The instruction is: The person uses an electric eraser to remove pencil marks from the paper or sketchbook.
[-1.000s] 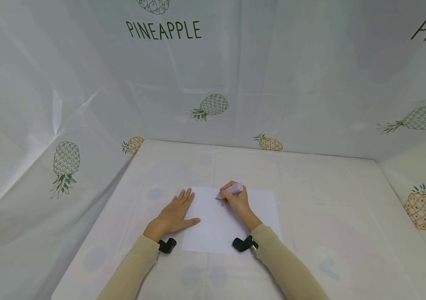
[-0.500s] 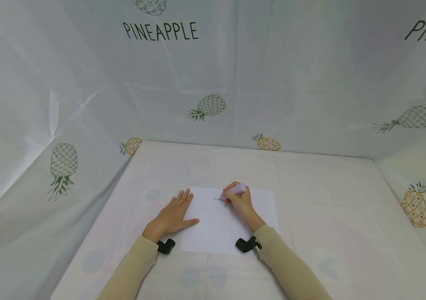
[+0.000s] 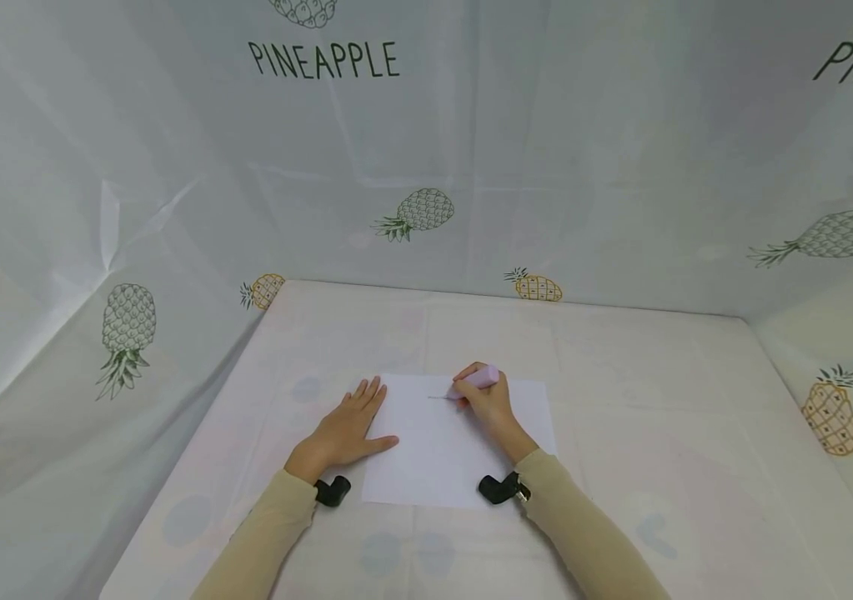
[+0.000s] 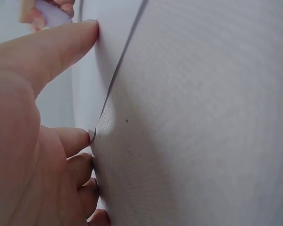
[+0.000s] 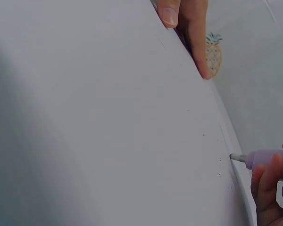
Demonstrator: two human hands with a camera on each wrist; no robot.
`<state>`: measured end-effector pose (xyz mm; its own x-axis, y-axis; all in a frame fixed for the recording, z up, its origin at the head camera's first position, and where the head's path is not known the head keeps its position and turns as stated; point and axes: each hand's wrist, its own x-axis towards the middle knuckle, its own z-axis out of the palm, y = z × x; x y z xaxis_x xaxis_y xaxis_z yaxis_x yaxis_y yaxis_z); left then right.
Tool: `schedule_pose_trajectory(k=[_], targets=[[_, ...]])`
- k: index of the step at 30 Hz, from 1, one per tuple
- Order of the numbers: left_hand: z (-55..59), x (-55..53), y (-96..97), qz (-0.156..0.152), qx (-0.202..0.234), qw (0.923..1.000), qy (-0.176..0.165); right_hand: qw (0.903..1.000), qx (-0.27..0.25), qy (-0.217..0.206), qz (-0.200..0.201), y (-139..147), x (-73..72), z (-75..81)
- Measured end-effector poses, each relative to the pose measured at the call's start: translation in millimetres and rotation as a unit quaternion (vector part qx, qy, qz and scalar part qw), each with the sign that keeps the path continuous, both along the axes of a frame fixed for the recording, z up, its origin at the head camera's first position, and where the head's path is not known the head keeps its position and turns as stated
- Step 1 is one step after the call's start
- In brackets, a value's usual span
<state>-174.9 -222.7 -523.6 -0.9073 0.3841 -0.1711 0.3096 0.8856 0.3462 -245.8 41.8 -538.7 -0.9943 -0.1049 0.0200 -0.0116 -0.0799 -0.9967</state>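
A white sheet of paper (image 3: 426, 467) lies on the table. My left hand (image 3: 343, 429) rests flat at its left edge, fingers spread; in the left wrist view the thumb (image 4: 61, 49) presses on the sheet. My right hand (image 3: 492, 408) grips a thick lilac pen (image 3: 482, 377) over the upper part of the paper. In the right wrist view the pen's narrow grey tip (image 5: 238, 157) touches the sheet, its end dark. A short thin grey line (image 3: 437, 397) runs leftward from the tip.
A pale cloth with faint prints covers the table (image 3: 659, 433). Behind and at the sides hang white sheets (image 3: 606, 150) printed with pineapples and lettering. Black camera mounts (image 3: 499, 488) sit at both wrists.
My right hand has slid a little to the right with the pen, and a thin line now shows on the paper behind the tip. The left hand stays in place.
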Motion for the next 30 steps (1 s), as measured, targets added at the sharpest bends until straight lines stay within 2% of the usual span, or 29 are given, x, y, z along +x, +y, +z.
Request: schedule_pose_trajectory(k=[7,16,17,24,30], targets=[[1.0,-0.2,-0.4,0.001,0.001,1.0000,-0.002,0.9998,0.007,0.017,-0.013,-2.9,1.4,0.3],[4.2,1.2,2.2,0.003,0.003,1.0000,-0.001,0.9999,0.006,0.006,-0.008,-11.8,0.5,-0.1],[4.0,1.3,2.3,0.003,0.002,1.0000,-0.003,1.0000,0.004,0.004,-0.004,-12.4,1.8,3.3],[3.7,2.0,2.7,0.003,0.005,1.0000,-0.003,0.9998,0.003,0.020,-0.006,-17.2,-0.6,-4.5],[3.4,1.7,1.5,0.001,0.008,1.0000,0.005,0.9996,0.002,0.028,-0.009,-13.5,-0.9,-3.4]])
